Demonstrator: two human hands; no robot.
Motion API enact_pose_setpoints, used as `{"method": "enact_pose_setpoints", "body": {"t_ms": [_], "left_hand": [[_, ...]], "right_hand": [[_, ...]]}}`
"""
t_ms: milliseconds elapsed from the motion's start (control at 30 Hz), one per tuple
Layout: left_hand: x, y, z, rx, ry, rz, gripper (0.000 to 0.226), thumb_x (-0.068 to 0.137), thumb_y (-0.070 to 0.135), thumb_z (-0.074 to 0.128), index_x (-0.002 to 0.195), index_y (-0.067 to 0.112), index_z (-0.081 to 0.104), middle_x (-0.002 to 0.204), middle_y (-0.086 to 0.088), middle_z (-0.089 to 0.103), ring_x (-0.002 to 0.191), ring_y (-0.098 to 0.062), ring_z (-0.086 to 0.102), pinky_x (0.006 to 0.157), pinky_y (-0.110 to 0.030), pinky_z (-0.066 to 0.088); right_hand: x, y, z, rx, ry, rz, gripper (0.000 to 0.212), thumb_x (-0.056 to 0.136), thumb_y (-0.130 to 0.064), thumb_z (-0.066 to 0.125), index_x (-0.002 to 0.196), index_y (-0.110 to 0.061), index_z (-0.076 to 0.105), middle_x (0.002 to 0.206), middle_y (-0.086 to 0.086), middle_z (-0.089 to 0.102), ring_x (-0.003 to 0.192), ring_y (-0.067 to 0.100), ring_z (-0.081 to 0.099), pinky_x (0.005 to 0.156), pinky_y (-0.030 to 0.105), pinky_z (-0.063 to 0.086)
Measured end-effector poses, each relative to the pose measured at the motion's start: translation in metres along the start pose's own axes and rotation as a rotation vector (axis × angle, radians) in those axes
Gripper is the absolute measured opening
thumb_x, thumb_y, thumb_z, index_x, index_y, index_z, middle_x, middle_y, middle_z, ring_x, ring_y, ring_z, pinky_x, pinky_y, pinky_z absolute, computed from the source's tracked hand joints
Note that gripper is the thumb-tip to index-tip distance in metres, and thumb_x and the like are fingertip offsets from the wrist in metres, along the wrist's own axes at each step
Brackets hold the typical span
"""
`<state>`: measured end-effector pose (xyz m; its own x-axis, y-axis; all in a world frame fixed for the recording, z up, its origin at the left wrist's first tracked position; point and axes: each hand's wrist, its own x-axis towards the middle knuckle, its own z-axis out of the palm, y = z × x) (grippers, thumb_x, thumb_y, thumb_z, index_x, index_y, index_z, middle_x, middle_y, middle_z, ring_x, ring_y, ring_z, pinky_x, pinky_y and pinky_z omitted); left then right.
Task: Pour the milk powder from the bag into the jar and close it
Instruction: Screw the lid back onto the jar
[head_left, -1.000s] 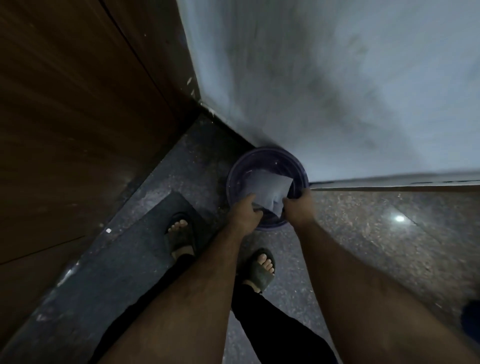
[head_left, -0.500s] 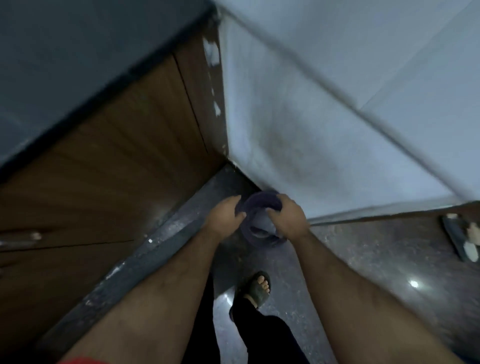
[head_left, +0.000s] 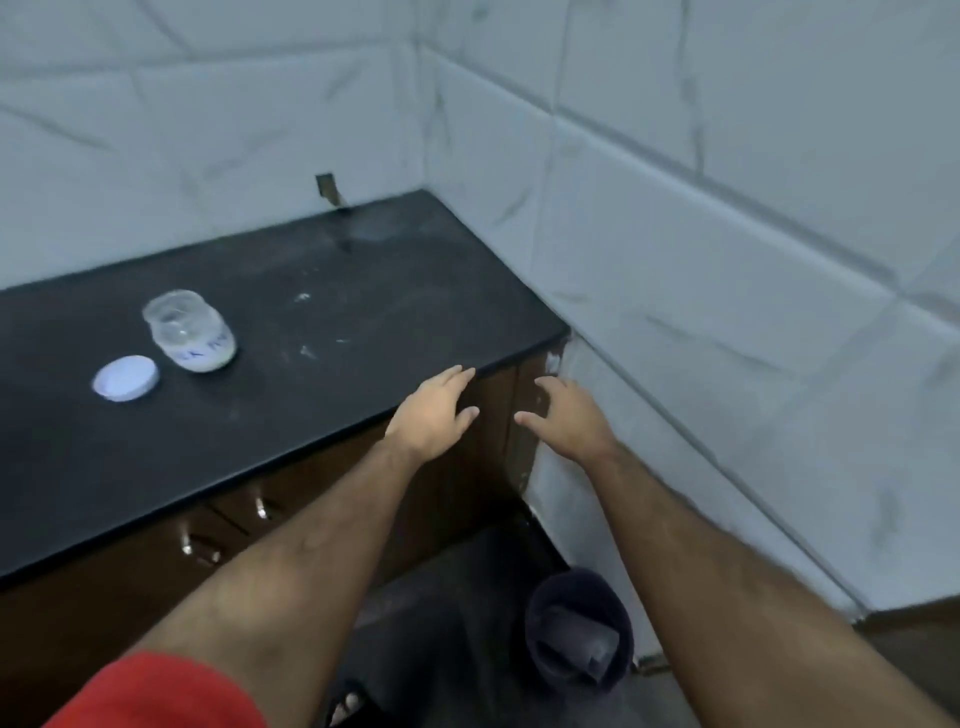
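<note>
A clear jar (head_left: 190, 332) holding white powder stands uncapped on the black countertop (head_left: 332, 364), at its left. Its white lid (head_left: 125, 378) lies flat just left of the jar. The pale bag (head_left: 574, 642) lies inside a dark bin (head_left: 579, 629) on the floor, against the tiled wall. My left hand (head_left: 434, 413) hovers at the counter's front right edge with fingers apart, holding nothing. My right hand (head_left: 571, 418) is beside it, in front of the cabinet end, fingers spread and empty.
White tiled walls (head_left: 727, 260) close the corner behind and to the right of the counter. Brown cabinet drawers with metal handles (head_left: 197, 545) sit under the counter. White powder specks dot the countertop. My sandalled foot (head_left: 348, 706) shows at the bottom.
The view has swung up from the floor to the counter. Both hands have left the bag in the bin and risen to counter height, empty.
</note>
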<state>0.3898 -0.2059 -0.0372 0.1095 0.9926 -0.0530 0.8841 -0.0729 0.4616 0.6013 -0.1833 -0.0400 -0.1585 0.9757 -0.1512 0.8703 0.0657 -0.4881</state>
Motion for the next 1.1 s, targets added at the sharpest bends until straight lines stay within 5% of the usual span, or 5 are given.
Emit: {"method": "enact_pose_setpoints", "body": {"t_ms": [533,800,1100], "left_hand": [[0.004,-0.194,-0.245,0.108,0.32,-0.066,0.062,0.098,0.034,0.053,0.154,0.02,0.031,0.162,0.002,0.027,0.148,-0.019,0.027,0.118,-0.038,0.028],[-0.022,-0.288,-0.269,0.062,0.357,-0.262,0.062,0.098,0.035,0.053,0.154,0.021,0.032,0.162,0.002,0.029,0.148,-0.018,0.027,0.119,-0.036,0.027],[-0.031,-0.362,-0.248,-0.024,0.304,-0.554,0.06,0.097,0.031,0.055,0.152,0.018,0.034,0.157,0.0,0.038,0.141,-0.018,0.039,0.113,-0.032,0.032]], "right_hand": [[0.111,-0.294,-0.001,0.038,0.135,-0.347,0.066,0.091,-0.044,0.066,0.148,-0.019,0.044,0.154,0.003,0.042,0.142,0.023,0.037,0.111,0.041,0.039],[0.151,-0.384,0.062,0.051,-0.044,-0.452,0.063,0.091,-0.038,0.064,0.148,-0.022,0.043,0.152,0.003,0.044,0.136,0.023,0.045,0.108,0.044,0.044],[0.204,-0.406,0.127,0.181,-0.318,-0.465,0.066,0.087,-0.007,0.057,0.15,-0.017,0.041,0.15,0.008,0.05,0.135,0.024,0.05,0.11,0.033,0.04]]}}
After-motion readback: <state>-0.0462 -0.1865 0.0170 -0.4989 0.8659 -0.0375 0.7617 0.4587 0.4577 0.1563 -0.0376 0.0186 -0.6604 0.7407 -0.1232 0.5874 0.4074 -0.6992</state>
